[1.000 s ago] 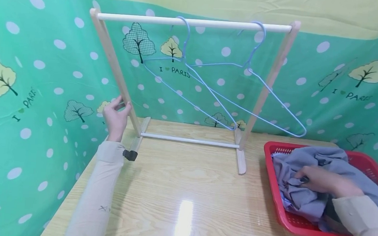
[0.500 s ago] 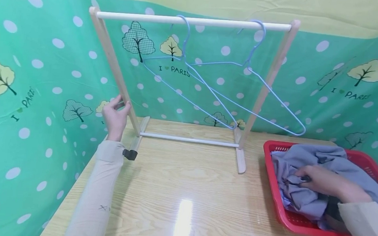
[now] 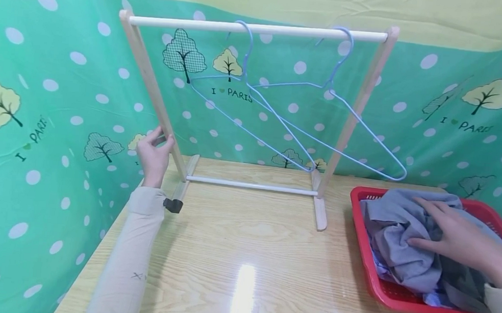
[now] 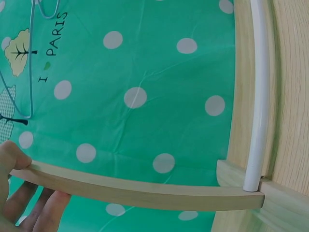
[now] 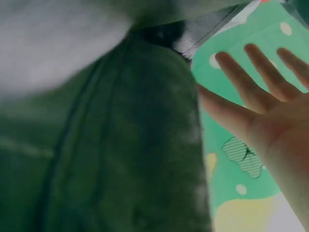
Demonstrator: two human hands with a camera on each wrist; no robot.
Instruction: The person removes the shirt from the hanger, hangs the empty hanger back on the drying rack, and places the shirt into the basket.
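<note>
My left hand (image 3: 153,158) grips the left wooden post (image 3: 148,75) of a small clothes rack, thumb on one side and fingers on the other. The left wrist view shows the same post (image 4: 140,191) between thumb and fingers. On the right, my right hand (image 3: 457,236) is spread over a grey-blue cloth garment (image 3: 407,252) heaped in a red plastic basket (image 3: 361,244). In the right wrist view its fingers (image 5: 236,75) are straight and apart, with dark green fabric (image 5: 145,140) close to the camera.
Two blue wire hangers, a left one (image 3: 280,122) and a right one (image 3: 370,132), hang from the rack's white top bar (image 3: 177,23). The rack stands at the back of a wooden table (image 3: 227,233). Behind it is a green dotted curtain (image 3: 59,112).
My right hand has let go of a pinch of the grey-blue garment and drawn back to the right with fingers spread; the garment has shifted. My left hand stays on the post.
</note>
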